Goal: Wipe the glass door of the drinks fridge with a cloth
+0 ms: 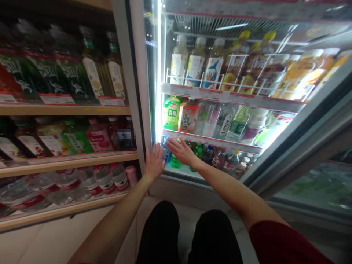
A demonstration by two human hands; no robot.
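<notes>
I have both hands out at the near left corner of the lit drinks cooler (176, 176), its shelves full of bottles. My left hand (154, 159) is beside the cooler's left edge, fingers straight; its grip is wide, and I make out nothing held in it. My right hand (180, 149) lies just to its right, fingers stretched out to the left in front of the lowest shelf — that grip looks wide too, though I cannot tell from here whether the fingertips touch anything. The blue bottle (166, 154) is on that lowest shelf, at the far left, partly hidden between the two hands. A green bottle (175, 162) stands just right of it, and dark-drink bottles (218, 157) fill the shelf further right.

On the middle shelf I see a green-label bottle (172, 113) at the left, a red-label bottle (188, 118) beside it, then a clear bottle (227, 124) marked WAVE. The upper shelf carries a whale-label bottle (213, 69) behind the wire rail, with orange-drink bottles (298, 73) well to its right.

Left of the cooler, the wooden shelving (66, 110) holds dark green bottles (73, 75) above, a pink bottle (99, 136) lower down — and red-label water bottles (103, 180) on the lowest board.
</notes>
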